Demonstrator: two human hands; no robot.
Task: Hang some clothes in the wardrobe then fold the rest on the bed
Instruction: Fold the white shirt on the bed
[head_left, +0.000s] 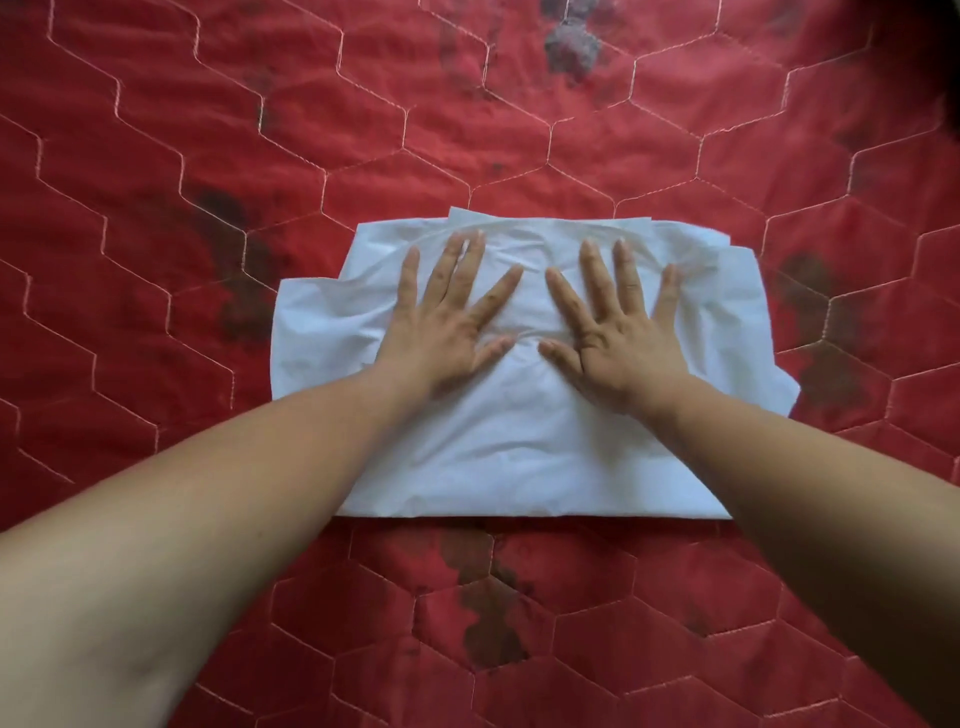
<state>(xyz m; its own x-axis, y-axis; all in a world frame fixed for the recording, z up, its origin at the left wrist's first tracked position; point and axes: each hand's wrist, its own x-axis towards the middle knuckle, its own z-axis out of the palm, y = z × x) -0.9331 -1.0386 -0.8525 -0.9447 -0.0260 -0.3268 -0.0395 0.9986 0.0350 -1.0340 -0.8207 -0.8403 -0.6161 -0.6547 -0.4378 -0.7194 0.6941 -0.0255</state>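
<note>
A white garment (519, 457), thin, creased fabric folded into a rough rectangle with stepped, uneven layers along its far edge, lies at the centre of a red quilted bedspread (156, 156) stitched in pale hexagons. The left hand (447, 322) and right hand (618, 332) rest palm-down side by side on the garment's far half, all fingers (597, 280) straight and spread apart, pressing flat and gripping nothing; the 2 thumbs nearly meet. Dark blotches mark the spread at 3, 6 and 9 o'clock, and a fuzzy grey patch (571, 47) sits at 12. Both forearms hide the garment's near corners.
</note>
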